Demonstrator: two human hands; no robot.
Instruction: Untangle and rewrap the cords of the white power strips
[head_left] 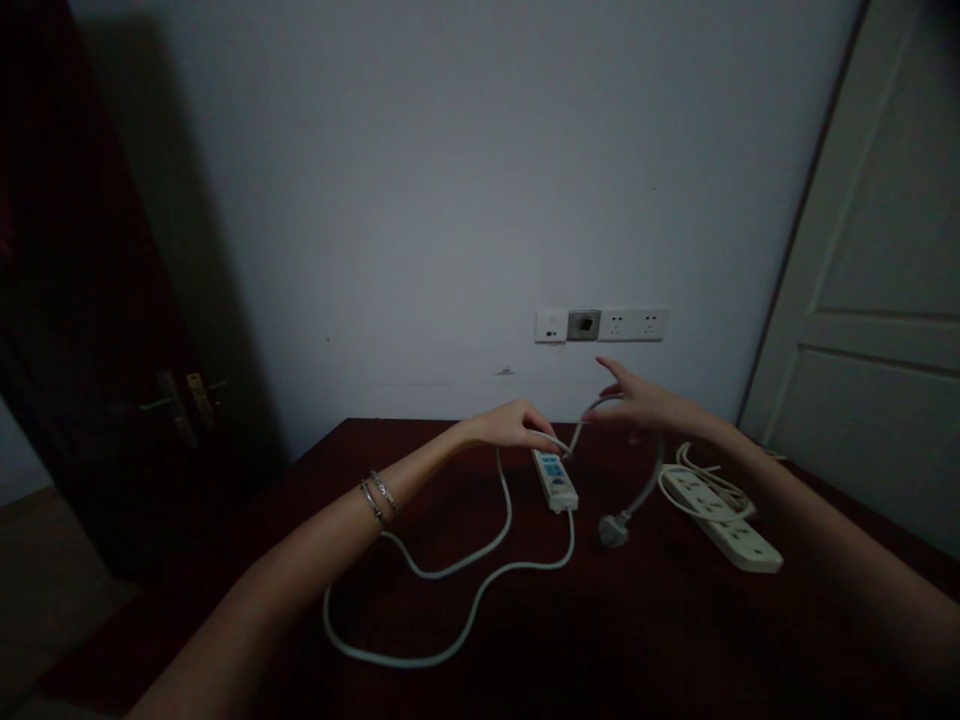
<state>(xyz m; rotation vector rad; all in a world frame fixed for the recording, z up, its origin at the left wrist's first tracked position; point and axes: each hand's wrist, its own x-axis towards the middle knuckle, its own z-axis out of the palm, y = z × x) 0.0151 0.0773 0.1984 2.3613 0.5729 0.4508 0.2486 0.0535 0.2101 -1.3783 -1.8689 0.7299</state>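
A small white power strip [556, 482] with blue sockets lies on the dark red table. Its white cable [448, 572] leaves the near end and runs in wide curves across the tabletop. My left hand [516, 424] is closed on a stretch of the cable above the strip's far end. Further right, my right hand [634, 402] has the cable in its grip, with the index finger pointing out. Below that hand, the cable's plug [613, 530] hangs down at or just above the tabletop; whether it touches is hard to tell.
A second, longer white power strip [724, 525] lies at right, its own cord [712, 475] coiled over it. Wall sockets [632, 324] and a grey switch plate [583, 324] sit above the table [600, 620]. Doors stand at far left and right. The room is dim.
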